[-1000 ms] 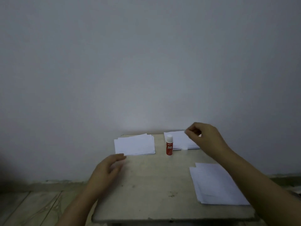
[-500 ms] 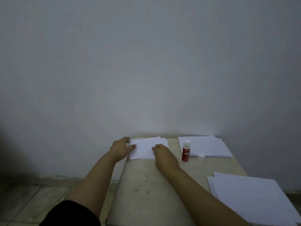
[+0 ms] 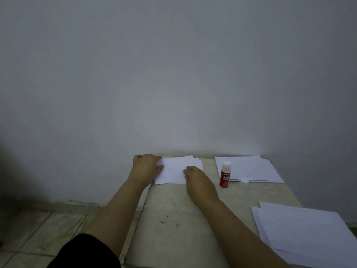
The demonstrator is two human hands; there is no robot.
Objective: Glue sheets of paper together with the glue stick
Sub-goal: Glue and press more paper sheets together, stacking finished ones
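A small stack of white sheets (image 3: 174,169) lies at the far left corner of the table (image 3: 173,219). My left hand (image 3: 145,167) rests on the stack's left edge, fingers spread over the paper. My right hand (image 3: 197,178) lies flat on the stack's near right corner. A red glue stick (image 3: 225,176) stands upright to the right of the stack with its white tip bare. Its clear cap (image 3: 244,181) sits on the table beside it.
A second pile of lined sheets (image 3: 249,169) lies at the far right by the wall. A larger pile of lined paper (image 3: 307,231) covers the near right corner. The table's left edge drops to a tiled floor (image 3: 38,229).
Both hands went to the left stack: the right hand left the far right pile and crossed past the glue stick. In the last half second they hardly moved. The camera turned left.
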